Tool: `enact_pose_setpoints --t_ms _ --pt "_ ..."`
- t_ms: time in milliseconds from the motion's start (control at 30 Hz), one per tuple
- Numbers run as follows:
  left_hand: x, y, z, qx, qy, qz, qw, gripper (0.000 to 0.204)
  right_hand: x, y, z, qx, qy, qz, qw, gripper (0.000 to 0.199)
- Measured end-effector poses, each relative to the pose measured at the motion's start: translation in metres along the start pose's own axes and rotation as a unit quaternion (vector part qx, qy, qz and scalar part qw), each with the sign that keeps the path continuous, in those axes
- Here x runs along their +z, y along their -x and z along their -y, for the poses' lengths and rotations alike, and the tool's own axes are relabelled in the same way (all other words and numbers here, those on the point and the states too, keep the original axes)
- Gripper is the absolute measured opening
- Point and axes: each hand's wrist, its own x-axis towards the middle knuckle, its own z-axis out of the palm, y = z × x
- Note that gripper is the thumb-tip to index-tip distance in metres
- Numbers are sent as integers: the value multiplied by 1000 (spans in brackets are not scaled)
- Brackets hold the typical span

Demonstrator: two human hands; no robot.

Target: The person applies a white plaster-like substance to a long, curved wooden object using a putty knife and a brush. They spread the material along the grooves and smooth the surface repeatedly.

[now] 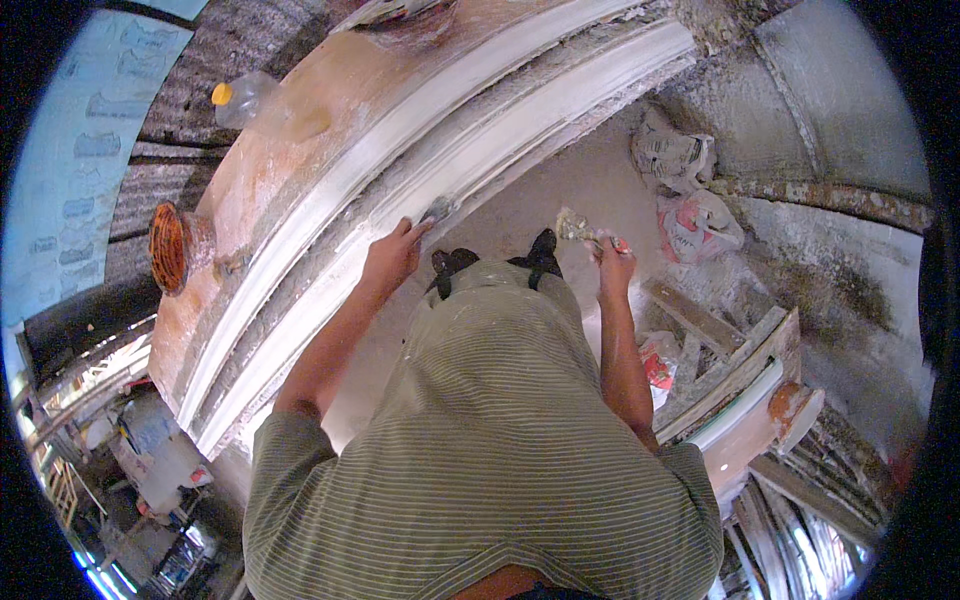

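My left hand (pixel 392 256) is at the near edge of a long white plaster moulding (pixel 530 130), its fingers closed on a small grey flat tool (pixel 440 208) like a scraper. Only the tool's grey end shows clearly. Out to the right, over the dusty floor, my right hand (pixel 613 264) grips a brush (pixel 574 224) with pale, clumped bristles. The brush touches nothing. A second white moulding (pixel 400 105) runs alongside the first, farther across the brown table (pixel 235 185). Grey crusted residue lies between the two.
A clear bottle with a yellow cap (pixel 245 99) and an orange-brown ridged round object (pixel 170 250) are on the table's far side. Right of my feet (pixel 540 250) lie a pale sack (pixel 672 150) and a red-and-white bag (pixel 697 226). Wooden boards (pixel 740 345) lean at the lower right.
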Motion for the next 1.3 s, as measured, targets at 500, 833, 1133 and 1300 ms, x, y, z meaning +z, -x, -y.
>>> enact_pose_setpoints --t_ms 500,833,1133,1300 --pt "4 -11 -7 11 -9 -11 1000 45 41 -40 42 -112 74 100 986 19" --pt "0 -79 -73 -17 36 -69 997 47 39 -16 38 -71 51 96 992 18" --pt "-12 1 -74 -153 151 -204 955 45 74 -19 38 -35 -18 145 989 24" --pt "10 109 -38 -294 161 -287 897 47 86 -17 54 -86 0 119 989 15"
